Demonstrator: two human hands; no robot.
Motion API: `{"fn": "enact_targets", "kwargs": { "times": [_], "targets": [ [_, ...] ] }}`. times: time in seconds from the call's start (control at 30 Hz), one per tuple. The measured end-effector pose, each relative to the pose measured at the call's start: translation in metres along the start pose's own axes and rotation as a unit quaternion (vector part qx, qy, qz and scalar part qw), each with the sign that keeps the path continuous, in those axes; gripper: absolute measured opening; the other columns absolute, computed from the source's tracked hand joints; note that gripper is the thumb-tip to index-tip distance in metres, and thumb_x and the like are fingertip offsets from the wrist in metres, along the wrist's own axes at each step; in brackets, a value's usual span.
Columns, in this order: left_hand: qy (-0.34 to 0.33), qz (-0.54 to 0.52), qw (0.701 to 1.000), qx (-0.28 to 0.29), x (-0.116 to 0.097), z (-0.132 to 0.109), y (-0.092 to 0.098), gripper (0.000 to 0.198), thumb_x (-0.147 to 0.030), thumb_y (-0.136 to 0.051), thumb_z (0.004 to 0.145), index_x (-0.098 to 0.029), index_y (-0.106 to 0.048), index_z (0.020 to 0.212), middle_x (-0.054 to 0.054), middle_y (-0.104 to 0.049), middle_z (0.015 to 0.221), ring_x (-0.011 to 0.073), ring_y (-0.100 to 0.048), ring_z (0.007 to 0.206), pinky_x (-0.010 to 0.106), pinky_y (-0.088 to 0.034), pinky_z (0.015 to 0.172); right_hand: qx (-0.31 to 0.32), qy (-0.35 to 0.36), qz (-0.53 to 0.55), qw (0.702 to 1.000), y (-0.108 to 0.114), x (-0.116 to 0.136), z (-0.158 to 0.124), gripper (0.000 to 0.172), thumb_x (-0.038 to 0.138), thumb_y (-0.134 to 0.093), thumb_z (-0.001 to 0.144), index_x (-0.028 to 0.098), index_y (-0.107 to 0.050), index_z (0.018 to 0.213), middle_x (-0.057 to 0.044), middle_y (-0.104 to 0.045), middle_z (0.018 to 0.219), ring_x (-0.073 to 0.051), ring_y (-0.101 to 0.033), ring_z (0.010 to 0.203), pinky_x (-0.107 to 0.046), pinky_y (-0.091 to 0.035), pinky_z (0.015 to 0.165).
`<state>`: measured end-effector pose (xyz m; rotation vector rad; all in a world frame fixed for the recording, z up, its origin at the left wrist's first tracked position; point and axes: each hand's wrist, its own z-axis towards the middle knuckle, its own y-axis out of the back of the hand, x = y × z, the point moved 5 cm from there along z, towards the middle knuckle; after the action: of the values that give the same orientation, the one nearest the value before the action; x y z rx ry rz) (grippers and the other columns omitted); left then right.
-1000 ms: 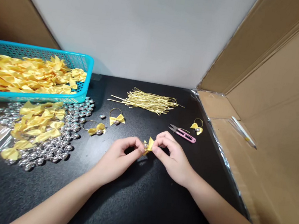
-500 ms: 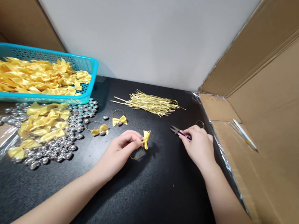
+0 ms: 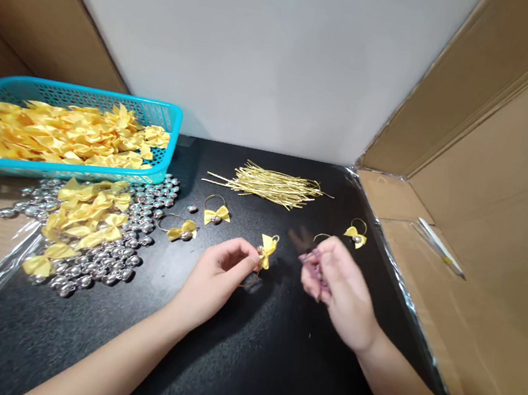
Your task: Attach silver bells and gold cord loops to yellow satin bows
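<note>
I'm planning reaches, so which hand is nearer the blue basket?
Left. The left hand is right of the blue basket and closer to the camera, pinching a yellow bow; the right hand is farther right, holding pink snips.

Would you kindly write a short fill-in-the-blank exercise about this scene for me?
The left hand holds a bow coloured ____.
The right hand holds blurred snips over a tabletop coloured ____.
Of the picture's two side edges, the basket is nearer the ____ one.

Missing words: yellow; black; left.
</note>
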<state>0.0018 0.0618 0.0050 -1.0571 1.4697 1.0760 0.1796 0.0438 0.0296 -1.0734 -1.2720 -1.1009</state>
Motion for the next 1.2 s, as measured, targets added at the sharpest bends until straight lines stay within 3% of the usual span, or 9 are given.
{"fn": "enact_targets", "kwargs": {
  "times": [0.1,0.27,0.5,0.97,1.2],
  "targets": [
    [-0.025,0.033,0.999,-0.002,-0.003,-0.002,-0.001,0.019,-0.033,-0.059,0.083,-0.018,-0.063,0.074,0.001,-0.068,0.072,0.0140,-0.062,0.067,0.025,-0.047,0.063,0.078,-0.013,-0.031,0.996,-0.019,-0.008,-0.008,0.041,0.054,-0.038,0.097,0.019,-0.057,0.089,0.003,-0.042,0.061,-0.009,-0.041,0.053,-0.022,-0.032,0.049],
    [-0.094,0.117,0.987,-0.058,-0.010,-0.007,0.003,0.015,-0.028,-0.060,0.085,-0.018,-0.064,0.074,0.001,-0.068,0.073,0.0148,-0.063,0.070,0.026,-0.049,0.068,0.016,0.020,-0.174,0.984,-0.008,-0.011,-0.003,0.038,0.041,-0.041,0.098,0.017,-0.065,0.081,-0.003,-0.063,0.078,-0.015,-0.058,0.075,-0.026,-0.044,0.070],
    [-0.175,0.162,0.967,-0.086,-0.020,-0.014,0.008,0.013,-0.020,-0.058,0.087,-0.018,-0.063,0.075,0.001,-0.068,0.078,0.0143,-0.064,0.076,0.025,-0.049,0.074,0.008,-0.011,-0.212,0.977,-0.005,-0.011,-0.001,0.037,0.038,-0.042,0.094,0.017,-0.058,0.069,-0.002,-0.059,0.068,-0.014,-0.054,0.066,-0.026,-0.039,0.062],
    [-0.243,0.174,0.947,-0.120,-0.030,-0.016,0.007,0.013,-0.012,-0.059,0.085,-0.018,-0.062,0.074,0.000,-0.067,0.075,0.0117,-0.063,0.072,0.022,-0.049,0.069,-0.003,-0.012,-0.226,0.974,-0.008,-0.013,-0.002,0.034,0.039,-0.042,0.094,0.017,-0.054,0.072,0.000,-0.053,0.067,-0.012,-0.049,0.066,-0.025,-0.036,0.064],
    [-0.245,0.182,0.947,-0.103,-0.029,-0.017,0.005,0.013,-0.012,-0.060,0.085,-0.017,-0.062,0.073,0.001,-0.067,0.074,0.0113,-0.063,0.071,0.021,-0.048,0.069,0.044,-0.048,-0.138,0.988,-0.014,-0.023,-0.001,0.038,0.044,-0.040,0.096,0.016,-0.053,0.073,0.000,-0.049,0.069,-0.011,-0.043,0.065,-0.024,-0.033,0.061]
  ]
}}
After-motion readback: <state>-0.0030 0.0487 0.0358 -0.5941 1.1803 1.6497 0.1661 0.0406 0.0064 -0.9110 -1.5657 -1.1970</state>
